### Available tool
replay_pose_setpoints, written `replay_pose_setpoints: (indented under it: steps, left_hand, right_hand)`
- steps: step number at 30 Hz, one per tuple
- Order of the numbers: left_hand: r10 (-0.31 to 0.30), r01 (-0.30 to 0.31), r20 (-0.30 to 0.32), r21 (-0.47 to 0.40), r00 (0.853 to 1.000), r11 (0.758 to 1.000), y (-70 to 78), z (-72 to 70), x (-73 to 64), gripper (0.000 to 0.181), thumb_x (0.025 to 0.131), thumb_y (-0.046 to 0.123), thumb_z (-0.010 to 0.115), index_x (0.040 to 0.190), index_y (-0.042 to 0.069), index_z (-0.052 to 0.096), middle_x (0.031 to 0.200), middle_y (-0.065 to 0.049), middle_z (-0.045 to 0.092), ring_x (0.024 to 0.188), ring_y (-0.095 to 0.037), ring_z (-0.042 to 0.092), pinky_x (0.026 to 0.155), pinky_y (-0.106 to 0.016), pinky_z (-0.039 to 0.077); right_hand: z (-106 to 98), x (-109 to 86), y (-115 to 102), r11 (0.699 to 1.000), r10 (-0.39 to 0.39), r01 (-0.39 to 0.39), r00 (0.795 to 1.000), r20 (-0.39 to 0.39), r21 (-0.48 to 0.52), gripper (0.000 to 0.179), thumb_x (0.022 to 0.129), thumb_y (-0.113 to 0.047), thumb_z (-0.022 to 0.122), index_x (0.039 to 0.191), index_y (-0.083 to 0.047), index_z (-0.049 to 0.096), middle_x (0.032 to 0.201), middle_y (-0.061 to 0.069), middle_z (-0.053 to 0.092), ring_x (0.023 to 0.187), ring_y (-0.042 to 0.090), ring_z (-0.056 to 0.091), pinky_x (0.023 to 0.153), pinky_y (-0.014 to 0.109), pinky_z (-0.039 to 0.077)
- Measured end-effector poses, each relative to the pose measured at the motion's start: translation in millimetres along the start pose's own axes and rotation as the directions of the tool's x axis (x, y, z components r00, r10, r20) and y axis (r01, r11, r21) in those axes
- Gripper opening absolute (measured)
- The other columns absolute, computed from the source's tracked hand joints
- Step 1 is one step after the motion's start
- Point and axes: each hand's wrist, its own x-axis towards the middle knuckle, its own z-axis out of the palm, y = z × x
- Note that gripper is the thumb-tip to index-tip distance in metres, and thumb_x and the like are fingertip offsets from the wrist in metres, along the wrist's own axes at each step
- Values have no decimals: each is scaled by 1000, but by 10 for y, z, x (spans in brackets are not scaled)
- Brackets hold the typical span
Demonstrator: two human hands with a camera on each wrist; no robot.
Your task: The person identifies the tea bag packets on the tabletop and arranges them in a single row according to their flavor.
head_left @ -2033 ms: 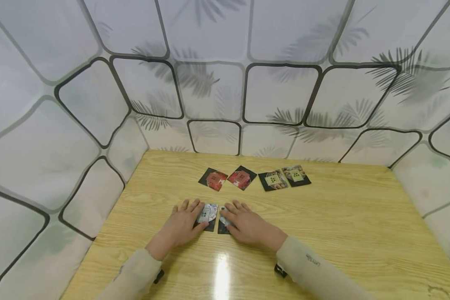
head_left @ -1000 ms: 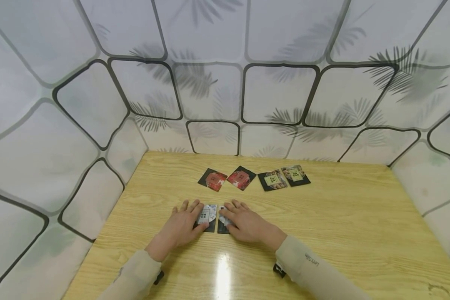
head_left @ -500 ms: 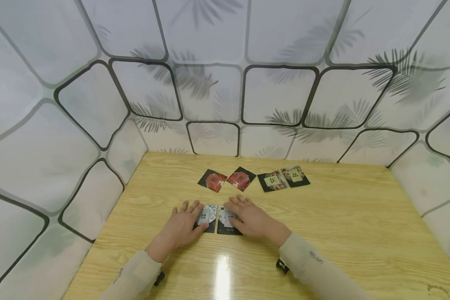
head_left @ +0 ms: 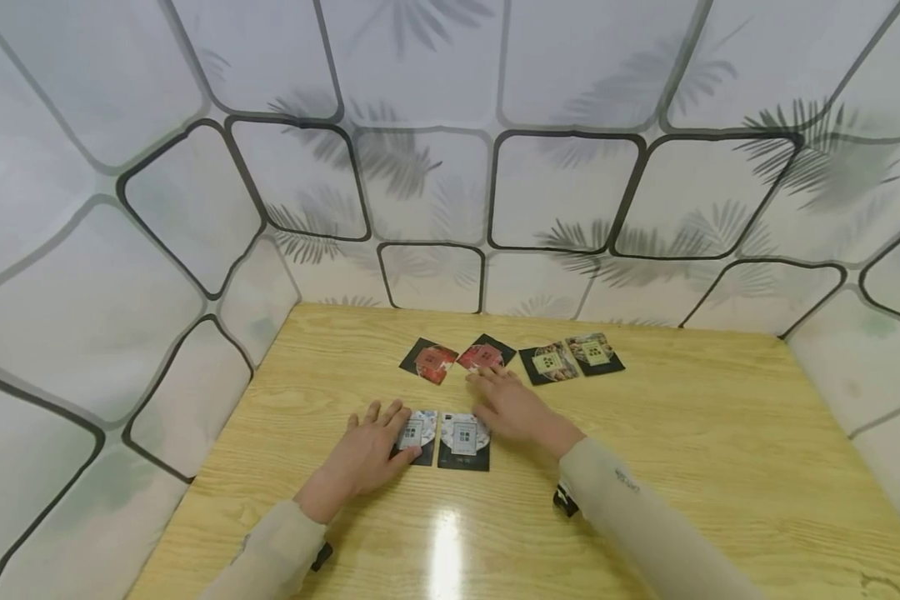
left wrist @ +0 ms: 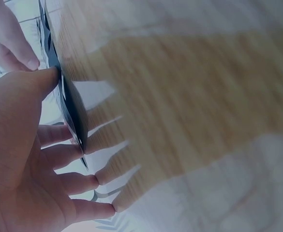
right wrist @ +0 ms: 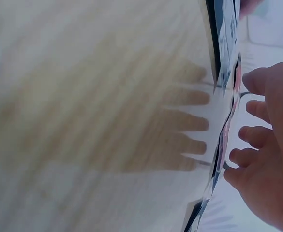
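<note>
Two flat, square black-and-grey packets lie side by side on the wooden table. My left hand (head_left: 363,454) rests over the left side of the left grey packet (head_left: 423,435), its fingers extended. In the left wrist view the thumb touches the edge of that packet (left wrist: 73,108), and the fingertips are down at the tabletop. The right grey packet (head_left: 465,442) is uncovered. My right hand (head_left: 519,410) is raised above the table with nothing in it, its fingertips overlapping the lower edge of the right red packet (head_left: 487,356). Its shadow lies apart from the fingers in the right wrist view.
Left of that red packet lies another red packet (head_left: 429,360). Two yellow-labelled packets, the left one (head_left: 547,362) and the right one (head_left: 595,353), lie to the right in the back row. A patterned cloth wall (head_left: 540,283) borders the table (head_left: 705,450).
My right hand has lifted off the right grey packet and moved away from me and rightward to the red packet. The left hand has stayed on its packet.
</note>
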Motion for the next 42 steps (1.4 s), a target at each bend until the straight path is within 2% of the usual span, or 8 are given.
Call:
replay_pose_setpoints:
  steps: [4,9,15,20,32,42]
  left_hand:
    - [9,-9,-2,-3,1000,1000,14,2,8,72,107,51,57,161,6,43,167,-20,40,154,-54,33,116,-77,33]
    - [11,-11,-1,-7,1000,1000,34,-1,11,71,107,50,57,161,6,44,167,-20,40,154,-54,33,116,-77,33]
    - [15,-15,0,-9,1000,1000,40,21,21,71,107,50,57,161,6,43,167,-20,40,154,-54,33,116,-77,33]
    - [12,-12,2,-9,1000,1000,37,35,24,71,107,50,57,161,7,43,167,-20,40,154,-54,33,116,-77,33]
    - [3,-3,6,-12,1000,1000,20,18,8,71,107,51,57,161,7,43,168,-19,40,154,-53,33,116,-77,33]
    - [-6,6,0,-15,1000,1000,15,-4,-16,71,107,51,58,160,7,44,167,-20,40,154,-53,33,116,-77,32]
  right_hand:
    - [-52,72,73,1000,23,-23,1000,-18,-16,58,112,-29,49,161,0,40,168,28,33,157,53,24,126,68,24]
    - [-127,138,130,997,79,-78,996,-32,18,55,113,-28,46,160,-1,42,168,28,32,158,53,24,126,70,23]
    - [-126,178,193,990,139,-138,990,-14,9,55,113,-29,45,162,-6,40,171,25,28,158,53,22,128,67,20]
    - [-95,173,237,987,158,-158,987,16,-28,55,113,-30,47,162,-7,40,171,24,29,158,52,22,129,65,20]
    - [-37,43,274,991,127,-126,991,31,-46,53,113,-29,48,161,-7,43,170,25,30,158,52,24,128,65,22]
    - [-56,-162,213,996,86,-85,996,19,-40,53,112,-25,52,160,-6,45,169,26,33,155,54,29,126,66,26]
